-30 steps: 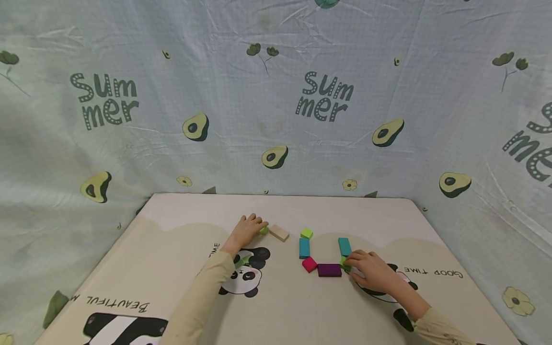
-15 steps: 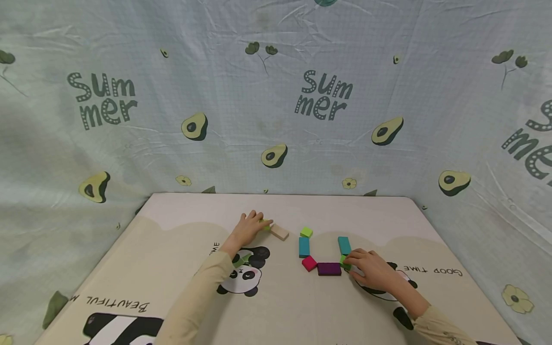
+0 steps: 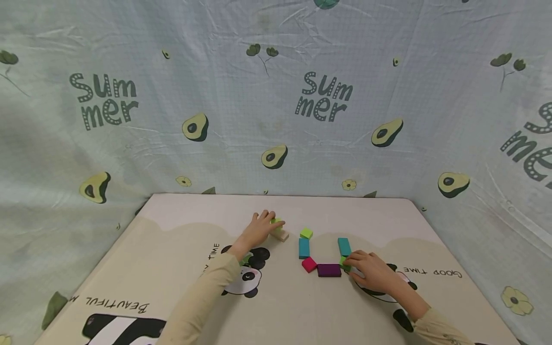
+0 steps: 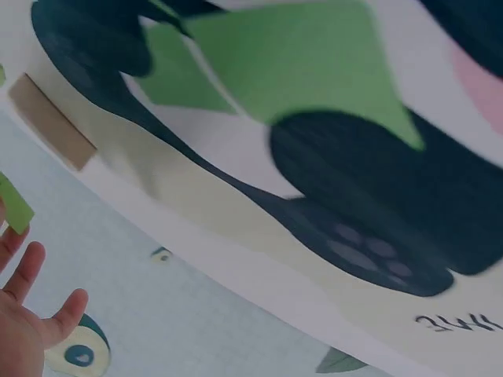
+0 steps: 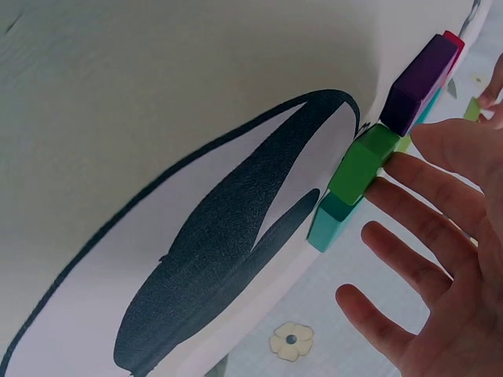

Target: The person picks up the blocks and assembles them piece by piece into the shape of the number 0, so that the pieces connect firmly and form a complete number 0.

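In the head view my left hand (image 3: 257, 231) pinches a lime-green block (image 4: 16, 206) between thumb and fingers, over the near end of a plain wooden block (image 3: 281, 235). In the left wrist view the held block looks apart from the wooden one (image 4: 53, 122). With fairly straight fingers, my right hand (image 3: 374, 273) touches a green block (image 5: 365, 163) at a corner of a U-shaped row. Beside that corner lie a purple block (image 3: 329, 270) and a teal block (image 3: 344, 246). The row's other side has a red block (image 3: 309, 264), another teal block (image 3: 304, 248) and a lime block (image 3: 306, 233).
The blocks lie on a pale tabletop (image 3: 280, 306) printed with pandas and lettering. Its far edge meets a hanging curtain (image 3: 233, 96) with avocado prints.
My left hand has moved to the right with the lime-green block, from beside the wooden block to over it. The right hand and the row of blocks have stayed in place.
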{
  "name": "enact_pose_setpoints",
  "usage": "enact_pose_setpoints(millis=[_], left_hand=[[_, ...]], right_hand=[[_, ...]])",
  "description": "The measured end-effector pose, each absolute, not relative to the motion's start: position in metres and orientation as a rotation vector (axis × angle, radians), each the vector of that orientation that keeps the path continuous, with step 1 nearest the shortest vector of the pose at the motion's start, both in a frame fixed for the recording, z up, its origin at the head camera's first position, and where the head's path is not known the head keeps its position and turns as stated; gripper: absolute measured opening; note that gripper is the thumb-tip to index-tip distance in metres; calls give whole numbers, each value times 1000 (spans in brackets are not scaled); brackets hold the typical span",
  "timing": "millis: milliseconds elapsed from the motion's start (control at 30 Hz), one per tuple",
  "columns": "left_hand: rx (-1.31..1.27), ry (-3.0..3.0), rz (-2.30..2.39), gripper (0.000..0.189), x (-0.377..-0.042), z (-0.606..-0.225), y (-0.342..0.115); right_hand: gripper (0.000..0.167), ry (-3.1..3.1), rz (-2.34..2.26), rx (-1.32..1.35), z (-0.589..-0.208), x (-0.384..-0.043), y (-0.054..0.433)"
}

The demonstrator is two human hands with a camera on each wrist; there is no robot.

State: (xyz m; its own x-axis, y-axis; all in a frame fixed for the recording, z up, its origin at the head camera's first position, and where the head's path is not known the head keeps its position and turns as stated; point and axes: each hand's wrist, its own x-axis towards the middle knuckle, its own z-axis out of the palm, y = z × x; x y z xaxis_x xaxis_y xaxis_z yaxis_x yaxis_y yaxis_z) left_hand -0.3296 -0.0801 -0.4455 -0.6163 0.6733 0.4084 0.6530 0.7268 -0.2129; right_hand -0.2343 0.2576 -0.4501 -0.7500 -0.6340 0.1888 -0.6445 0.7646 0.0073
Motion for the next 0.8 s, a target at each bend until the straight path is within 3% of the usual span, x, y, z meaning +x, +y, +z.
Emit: enact_pose_setpoints(millis=[400, 800], left_hand=[[-1037, -2410, 62, 22, -323, -446, -38], [-1095, -2405, 122, 21, -320, -440, 10]], right_hand=[[26, -2803, 112, 1000, -449, -233, 257], [27, -2823, 89, 979, -449, -231, 257]])
